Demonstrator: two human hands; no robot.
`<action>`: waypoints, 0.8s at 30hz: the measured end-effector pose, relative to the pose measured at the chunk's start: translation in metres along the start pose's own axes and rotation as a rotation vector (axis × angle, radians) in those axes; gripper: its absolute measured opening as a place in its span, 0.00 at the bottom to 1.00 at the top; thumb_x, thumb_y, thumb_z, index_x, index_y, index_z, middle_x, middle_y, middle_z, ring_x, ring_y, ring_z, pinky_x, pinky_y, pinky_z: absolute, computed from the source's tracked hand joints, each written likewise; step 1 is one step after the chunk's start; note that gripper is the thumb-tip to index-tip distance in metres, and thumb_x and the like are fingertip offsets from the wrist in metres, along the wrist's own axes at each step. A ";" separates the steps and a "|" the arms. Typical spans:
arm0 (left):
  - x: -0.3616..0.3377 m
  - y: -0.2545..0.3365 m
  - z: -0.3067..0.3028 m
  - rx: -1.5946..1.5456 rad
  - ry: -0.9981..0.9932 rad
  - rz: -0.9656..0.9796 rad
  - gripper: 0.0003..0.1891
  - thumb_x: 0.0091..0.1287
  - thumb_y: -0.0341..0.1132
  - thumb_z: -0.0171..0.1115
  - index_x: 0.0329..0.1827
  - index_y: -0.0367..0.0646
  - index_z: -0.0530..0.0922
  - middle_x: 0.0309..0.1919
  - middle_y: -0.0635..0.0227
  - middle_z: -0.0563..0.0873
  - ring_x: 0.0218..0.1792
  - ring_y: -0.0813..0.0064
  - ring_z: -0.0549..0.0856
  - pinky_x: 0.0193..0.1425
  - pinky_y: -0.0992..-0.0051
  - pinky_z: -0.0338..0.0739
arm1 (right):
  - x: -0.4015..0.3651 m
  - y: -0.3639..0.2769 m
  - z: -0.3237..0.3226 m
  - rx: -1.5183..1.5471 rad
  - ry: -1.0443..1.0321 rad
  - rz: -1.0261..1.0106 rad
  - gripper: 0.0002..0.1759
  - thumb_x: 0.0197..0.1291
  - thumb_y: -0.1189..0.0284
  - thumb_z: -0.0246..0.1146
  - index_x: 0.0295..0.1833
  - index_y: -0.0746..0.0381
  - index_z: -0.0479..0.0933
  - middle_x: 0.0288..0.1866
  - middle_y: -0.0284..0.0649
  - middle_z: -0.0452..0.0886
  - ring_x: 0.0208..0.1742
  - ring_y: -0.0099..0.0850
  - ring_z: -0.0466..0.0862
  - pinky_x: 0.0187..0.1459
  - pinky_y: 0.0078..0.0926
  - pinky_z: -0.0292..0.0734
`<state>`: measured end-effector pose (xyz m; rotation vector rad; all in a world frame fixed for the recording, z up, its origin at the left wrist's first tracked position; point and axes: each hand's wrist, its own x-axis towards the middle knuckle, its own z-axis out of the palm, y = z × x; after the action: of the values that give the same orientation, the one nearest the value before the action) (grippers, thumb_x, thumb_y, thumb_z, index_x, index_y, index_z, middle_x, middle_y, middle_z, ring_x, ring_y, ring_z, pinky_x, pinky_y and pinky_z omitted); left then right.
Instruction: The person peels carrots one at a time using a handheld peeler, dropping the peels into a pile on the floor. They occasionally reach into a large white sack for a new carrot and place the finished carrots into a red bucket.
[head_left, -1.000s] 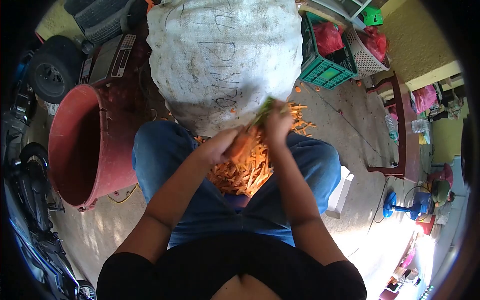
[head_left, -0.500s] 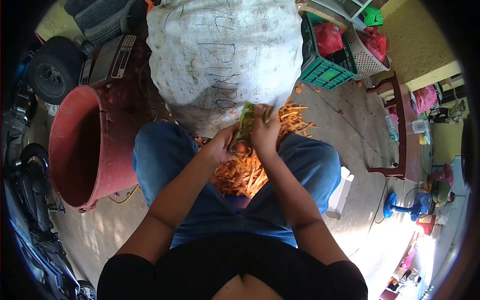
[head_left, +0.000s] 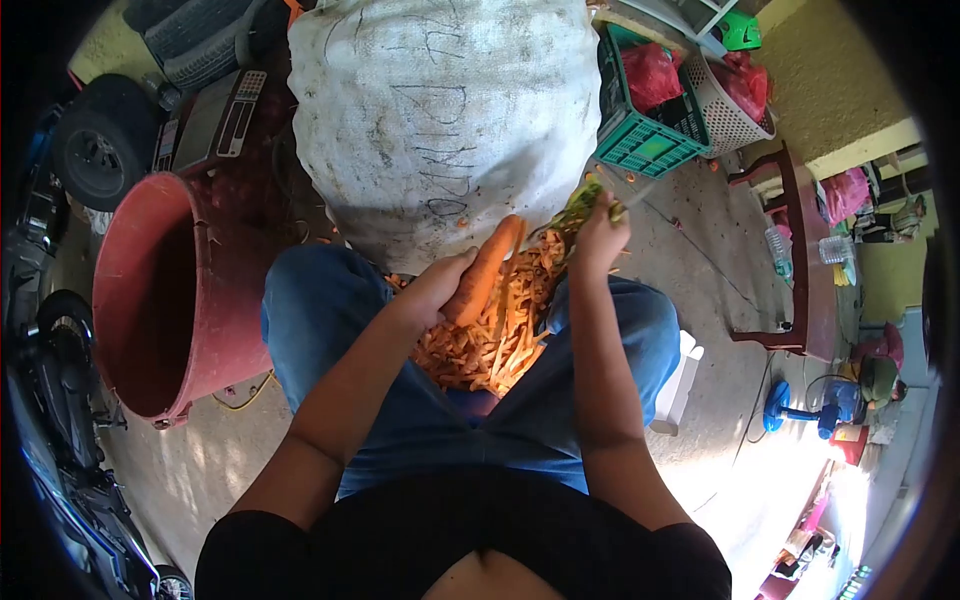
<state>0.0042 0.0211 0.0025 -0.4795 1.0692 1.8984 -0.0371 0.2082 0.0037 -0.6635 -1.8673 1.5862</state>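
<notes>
My left hand (head_left: 438, 287) is closed round the thick lower end of a large carrot (head_left: 484, 272), which tilts up and to the right. A thin orange strip (head_left: 512, 262) shows along the carrot's right side. Off to the right, my right hand (head_left: 602, 236) grips a green patterned object (head_left: 578, 207), smeared by motion, and its exact kind cannot be made out. It is apart from the carrot. Below both hands, a heap of orange peelings (head_left: 490, 350) lies between my knees.
A full white sack (head_left: 450, 110) with handwriting stands in front. To the left are a red barrel (head_left: 235, 290) and a wheel (head_left: 100, 142). At the right are a green crate (head_left: 655, 145), a white basket (head_left: 728, 118), a wooden frame (head_left: 800, 270) and a blue fan (head_left: 778, 408).
My right hand has moved right and away from my left hand, taking the green patterned object with it. The carrot in my left hand, mostly covered before, now shows at length.
</notes>
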 end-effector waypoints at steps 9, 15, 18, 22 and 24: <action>-0.007 0.005 0.007 0.124 0.232 0.127 0.16 0.65 0.43 0.41 0.38 0.41 0.72 0.23 0.68 0.76 0.23 0.77 0.76 0.25 0.76 0.72 | -0.064 -0.006 0.028 0.141 -0.322 0.013 0.13 0.58 0.68 0.51 0.32 0.69 0.71 0.21 0.34 0.72 0.23 0.20 0.69 0.26 0.19 0.65; 0.021 -0.018 -0.017 -0.434 -0.289 0.158 0.14 0.64 0.40 0.41 0.42 0.38 0.69 0.34 0.61 0.78 0.35 0.73 0.80 0.40 0.72 0.76 | -0.083 -0.019 0.028 -0.005 -0.361 -0.120 0.11 0.57 0.70 0.52 0.33 0.69 0.71 0.18 0.45 0.73 0.19 0.30 0.73 0.24 0.27 0.67; 0.011 -0.012 -0.012 -0.189 -0.145 0.119 0.17 0.65 0.44 0.38 0.43 0.40 0.69 0.33 0.65 0.78 0.30 0.74 0.79 0.36 0.73 0.76 | -0.075 -0.022 0.025 -0.179 -0.310 -0.160 0.11 0.57 0.70 0.52 0.32 0.69 0.72 0.19 0.47 0.73 0.19 0.33 0.73 0.23 0.31 0.67; -0.014 -0.003 0.007 0.055 -0.043 0.009 0.20 0.67 0.41 0.32 0.41 0.33 0.68 0.27 0.61 0.76 0.24 0.73 0.77 0.31 0.76 0.74 | 0.011 0.025 0.010 -0.301 0.133 -0.080 0.14 0.57 0.68 0.51 0.28 0.69 0.71 0.18 0.44 0.73 0.17 0.34 0.72 0.21 0.32 0.65; -0.018 0.000 0.000 0.106 -0.316 0.019 0.20 0.67 0.43 0.33 0.42 0.34 0.68 0.27 0.60 0.76 0.24 0.72 0.77 0.30 0.76 0.74 | 0.029 0.022 -0.003 -0.185 0.193 0.010 0.14 0.57 0.68 0.51 0.27 0.69 0.70 0.17 0.42 0.72 0.17 0.32 0.71 0.20 0.30 0.65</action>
<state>0.0141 0.0117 0.0146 -0.1036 0.9600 1.8477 -0.0549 0.2345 -0.0145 -0.8750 -1.8814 1.3147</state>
